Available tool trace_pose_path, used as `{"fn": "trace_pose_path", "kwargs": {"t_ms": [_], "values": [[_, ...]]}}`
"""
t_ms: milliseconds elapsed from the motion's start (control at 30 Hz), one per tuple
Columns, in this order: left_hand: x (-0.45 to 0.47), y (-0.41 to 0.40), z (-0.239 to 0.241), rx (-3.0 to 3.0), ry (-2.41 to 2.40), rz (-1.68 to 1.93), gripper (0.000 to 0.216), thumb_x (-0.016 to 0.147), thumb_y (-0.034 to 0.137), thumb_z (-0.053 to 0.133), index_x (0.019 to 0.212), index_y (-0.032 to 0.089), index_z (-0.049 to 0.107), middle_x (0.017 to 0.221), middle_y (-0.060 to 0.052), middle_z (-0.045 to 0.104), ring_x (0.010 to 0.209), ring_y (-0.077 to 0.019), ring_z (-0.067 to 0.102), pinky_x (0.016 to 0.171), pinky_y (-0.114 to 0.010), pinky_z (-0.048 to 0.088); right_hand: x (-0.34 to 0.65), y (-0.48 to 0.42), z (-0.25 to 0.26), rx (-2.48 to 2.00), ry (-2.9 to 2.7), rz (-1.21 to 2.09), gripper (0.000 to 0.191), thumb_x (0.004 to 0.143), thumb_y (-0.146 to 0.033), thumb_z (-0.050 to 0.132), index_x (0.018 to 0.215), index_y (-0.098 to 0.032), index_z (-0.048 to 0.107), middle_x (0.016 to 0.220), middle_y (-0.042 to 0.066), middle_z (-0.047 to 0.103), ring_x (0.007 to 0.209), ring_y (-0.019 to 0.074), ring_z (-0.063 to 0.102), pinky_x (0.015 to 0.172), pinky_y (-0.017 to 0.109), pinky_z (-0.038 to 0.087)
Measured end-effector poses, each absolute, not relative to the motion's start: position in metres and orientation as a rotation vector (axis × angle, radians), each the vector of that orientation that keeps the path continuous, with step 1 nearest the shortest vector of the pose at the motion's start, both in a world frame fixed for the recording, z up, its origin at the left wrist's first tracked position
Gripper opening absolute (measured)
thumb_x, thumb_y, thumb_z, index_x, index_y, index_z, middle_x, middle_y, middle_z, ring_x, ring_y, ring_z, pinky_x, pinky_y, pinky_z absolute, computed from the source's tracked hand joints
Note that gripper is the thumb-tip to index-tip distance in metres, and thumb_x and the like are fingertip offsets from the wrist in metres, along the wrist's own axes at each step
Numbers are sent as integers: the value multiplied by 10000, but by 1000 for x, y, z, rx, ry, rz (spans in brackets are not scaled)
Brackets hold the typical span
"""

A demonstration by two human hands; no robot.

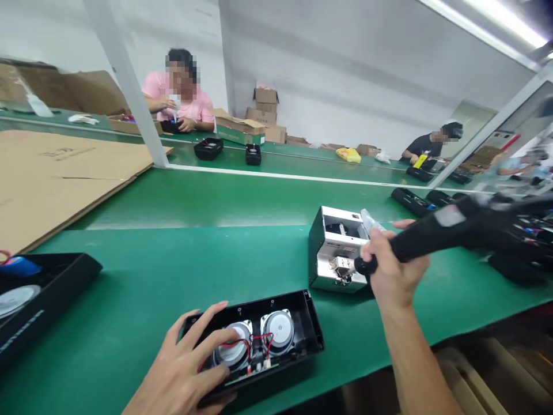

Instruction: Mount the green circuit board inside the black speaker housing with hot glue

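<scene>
Two hands worked at an open speaker housing on a green bench point(129, 305).

At near left, a second housing point(52, 288) held a white speaker point(15, 300) and a blue object point(19, 266). Beside it, the left hand point(181, 366) lay with fingers point(207, 323) spread over the main housing point(298, 323), touching a speaker point(233, 346), gripping nothing. That housing held two speakers, with red wires point(259, 343) between them. Farther right stood a silver screw feeder point(339, 251), just beside the right hand point(395, 268), whose fingers point(374, 239) closed firmly around a black screwdriver point(436, 233). More black housings point(410, 202) lay at far right.
</scene>
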State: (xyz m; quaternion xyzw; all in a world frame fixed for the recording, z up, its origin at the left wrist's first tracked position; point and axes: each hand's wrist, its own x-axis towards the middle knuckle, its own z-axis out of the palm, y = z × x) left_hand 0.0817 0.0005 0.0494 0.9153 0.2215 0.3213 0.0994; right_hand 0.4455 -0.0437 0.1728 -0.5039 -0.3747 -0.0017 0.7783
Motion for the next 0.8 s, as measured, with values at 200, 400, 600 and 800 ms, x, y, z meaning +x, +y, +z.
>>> {"fn": "trace_pose_path", "kwargs": {"t_ms": [200,400,600,800], "values": [[87,0,48,2723,661,960,350,738,504,1059,775,328,760,1260,70,808,1536,-357,544,1296,-499,254,443,-35,169,-1352,-962,162,371,867,-398,880,1037,-263,579,540,-118,603,462,141,540,549,323,490],[87,-1,48,2706,660,980,379,668,470,1097,783,333,764,1256,80,806,1540,-350,532,1315,-471,218,419,-78,157,-1372,-927,575,444,882,-448,918,1186,-255,660,637,-101,606,463,126,523,502,306,444],[90,-3,53,2696,670,982,389,666,449,1096,781,326,746,1249,77,810,1519,-361,540,1297,-481,212,409,-119,162,-1141,-839,522,406,949,-384,878,1285,-283,674,664,-68,621,481,127,555,497,284,454],[88,-7,57,2772,672,921,331,791,474,1017,794,303,734,1228,46,804,1526,-371,549,1282,-527,250,372,-128,185,-945,-834,403,289,1005,-363,800,1267,-339,679,540,-100,471,390,113,391,403,270,380]]}}
